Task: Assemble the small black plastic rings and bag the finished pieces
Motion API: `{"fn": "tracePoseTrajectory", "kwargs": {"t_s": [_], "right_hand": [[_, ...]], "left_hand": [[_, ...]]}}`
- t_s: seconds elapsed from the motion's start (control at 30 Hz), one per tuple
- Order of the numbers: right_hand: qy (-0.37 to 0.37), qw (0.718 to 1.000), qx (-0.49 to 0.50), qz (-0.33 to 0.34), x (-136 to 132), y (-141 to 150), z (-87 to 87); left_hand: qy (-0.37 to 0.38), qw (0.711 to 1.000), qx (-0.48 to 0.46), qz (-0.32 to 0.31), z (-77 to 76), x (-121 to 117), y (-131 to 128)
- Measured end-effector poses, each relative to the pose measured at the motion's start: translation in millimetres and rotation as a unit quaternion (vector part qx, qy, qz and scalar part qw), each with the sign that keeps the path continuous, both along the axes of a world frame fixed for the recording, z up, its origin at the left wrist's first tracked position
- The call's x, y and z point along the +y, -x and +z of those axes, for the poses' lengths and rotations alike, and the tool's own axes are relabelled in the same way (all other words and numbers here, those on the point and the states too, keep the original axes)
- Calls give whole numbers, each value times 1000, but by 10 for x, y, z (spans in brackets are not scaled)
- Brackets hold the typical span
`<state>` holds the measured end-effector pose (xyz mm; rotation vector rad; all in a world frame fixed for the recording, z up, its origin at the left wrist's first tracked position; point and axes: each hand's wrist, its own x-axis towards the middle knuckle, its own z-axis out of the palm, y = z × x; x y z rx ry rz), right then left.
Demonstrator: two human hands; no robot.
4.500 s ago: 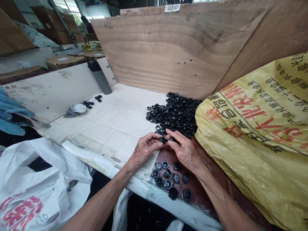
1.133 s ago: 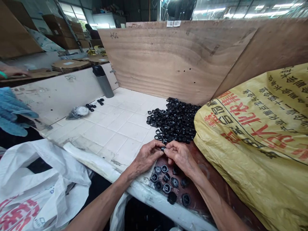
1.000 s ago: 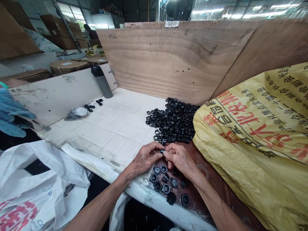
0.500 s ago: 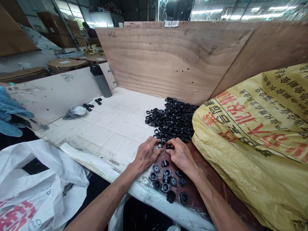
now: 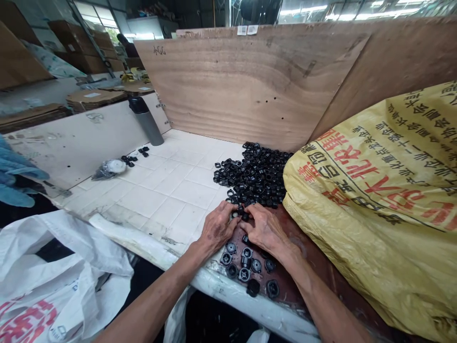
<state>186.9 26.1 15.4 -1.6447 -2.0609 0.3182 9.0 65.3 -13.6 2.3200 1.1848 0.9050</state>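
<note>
Two little pinches are happening at once: the left hand (image 5: 216,229) is holding a small dark plastic piece with a pale face (image 5: 234,215), and the right hand (image 5: 268,228) is holding a small solid-black plastic part (image 5: 245,216). Fingers are staying narrow on both sides, probably because pieces that tiny are needing just thumb and fingertip. Can't tell whether the two are touching.

The heap of glossy black plastic rings (image 5: 257,178) is sitting at about 12 to 1 o'clock from the hands, so I'm guessing it's lying there for short reaches. The upright brown plywood board (image 5: 246,85) is standing behind it at 12, likely stopping strays, and the yellow printed woven sack (image 5: 357,200) is bordering the heap at 2 to 3.

Down at 6 o'clock, a loose scatter of round black and grey plastic caps (image 5: 244,275) is resting near the edge of the white-tiled counter (image 5: 157,190), on a reddish-brown patch (image 5: 310,267). They're lying spaced out, which is probably making them easy to pick out. The grey cylindrical bottle with a black lid (image 5: 148,125) is leaning into view around 10, well apart from the parts.
</note>
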Motion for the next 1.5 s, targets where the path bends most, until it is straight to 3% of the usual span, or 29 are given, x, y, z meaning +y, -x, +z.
{"fn": "tracePoseTrajectory", "kwargs": {"t_s": [0.2,0.33,0.57,0.8,1.03,1.13,1.3,1.5], "right_hand": [[-13,1000,5,-24,-4,40,-10],[-26,993,107,-30,33,22,-64],[37,977,211,-1,47,83,-48],[73,942,327,-33,53,67,-57],[-3,963,269,15,28,70,91],[1,961,275,-6,16,76,109],[-8,963,269,4,11,60,97],[13,952,306,5,25,54,85]], "left_hand": [[21,999,-10,25,41,-53,35],[62,995,-72,21,100,-86,34],[123,981,-152,-12,92,-86,42],[180,959,-220,-13,106,-66,65],[223,935,-273,-47,80,-81,49],[230,922,-309,-45,99,-82,45],[225,924,-308,-33,156,-80,61],[270,899,-341,-58,160,-87,56]]}}
